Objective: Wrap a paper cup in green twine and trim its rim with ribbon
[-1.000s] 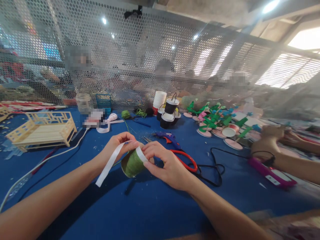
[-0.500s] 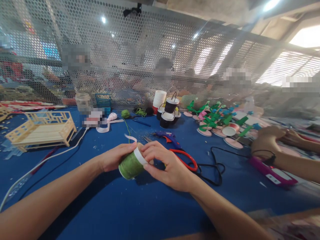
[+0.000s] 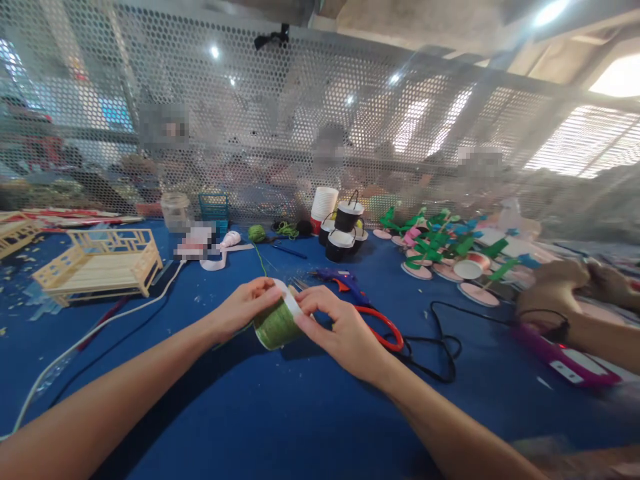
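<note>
Between my hands is a cup wrapped in green yarn (image 3: 276, 325), tilted on its side above the table. A white ribbon band (image 3: 293, 303) runs around its rim. My left hand (image 3: 249, 303) grips the cup from the left, with the thumb pressed at the edge of the band. My right hand (image 3: 347, 333) pinches the rim from the right; its fingertips partly cover the band. Just behind the hands lie red-handled scissors (image 3: 384, 325), their blades partly hidden, and a blue glue gun (image 3: 346, 284).
A green yarn ball (image 3: 257, 233) and a white ribbon roll (image 3: 231, 239) sit farther back. Black buckets (image 3: 341, 245) and stacked white cups (image 3: 325, 201) stand behind. On the left is a small wooden bed frame (image 3: 105, 263). Another person's arm (image 3: 585, 330) rests by a purple power strip (image 3: 565, 357).
The loose ribbon end that stuck up past my left thumb no longer shows. My left fingers have curled over the rim. The cup has turned slightly, and the whole view has shifted a little.
</note>
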`<move>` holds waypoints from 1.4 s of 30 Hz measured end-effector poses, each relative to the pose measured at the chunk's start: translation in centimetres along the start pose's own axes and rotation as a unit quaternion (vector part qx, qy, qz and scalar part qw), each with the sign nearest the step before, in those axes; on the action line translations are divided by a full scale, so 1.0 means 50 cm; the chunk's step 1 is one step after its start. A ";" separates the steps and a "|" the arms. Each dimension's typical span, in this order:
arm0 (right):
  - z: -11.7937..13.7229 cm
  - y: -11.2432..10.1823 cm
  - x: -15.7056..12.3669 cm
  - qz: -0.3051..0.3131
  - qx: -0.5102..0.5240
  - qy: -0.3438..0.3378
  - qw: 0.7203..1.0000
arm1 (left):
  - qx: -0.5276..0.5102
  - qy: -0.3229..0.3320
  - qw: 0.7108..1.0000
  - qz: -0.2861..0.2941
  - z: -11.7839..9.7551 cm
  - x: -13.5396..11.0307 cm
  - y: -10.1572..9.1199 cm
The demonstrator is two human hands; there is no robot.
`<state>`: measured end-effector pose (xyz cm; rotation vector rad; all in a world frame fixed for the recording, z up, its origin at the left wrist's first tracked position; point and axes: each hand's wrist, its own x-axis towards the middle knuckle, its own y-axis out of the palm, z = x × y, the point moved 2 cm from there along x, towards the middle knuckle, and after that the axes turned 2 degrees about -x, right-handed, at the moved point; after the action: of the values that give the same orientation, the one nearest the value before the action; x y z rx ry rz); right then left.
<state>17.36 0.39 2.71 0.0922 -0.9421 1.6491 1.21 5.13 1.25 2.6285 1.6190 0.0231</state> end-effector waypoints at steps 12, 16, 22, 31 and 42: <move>-0.010 0.007 -0.003 -0.028 0.001 -0.028 0.999 | -0.048 0.164 0.844 -0.508 -0.005 0.041 -0.182; -0.008 0.007 -0.001 -0.028 0.012 -0.031 0.999 | -0.034 0.161 0.884 -0.438 0.002 0.043 -0.144; 0.006 0.003 0.002 -0.025 0.000 -0.077 0.997 | -0.012 0.021 0.997 -0.071 0.005 0.016 -0.036; -0.002 -0.002 0.001 -0.030 -0.001 -0.080 0.996 | 0.057 -0.016 0.990 0.128 -0.007 -0.017 0.013; -0.013 0.004 -0.001 -0.029 0.003 0.014 0.999 | 0.091 0.004 0.993 0.076 0.004 -0.011 0.019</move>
<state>17.49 0.78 2.15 0.1008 -0.9051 1.5961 1.83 4.23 1.12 2.8873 1.4845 -0.1129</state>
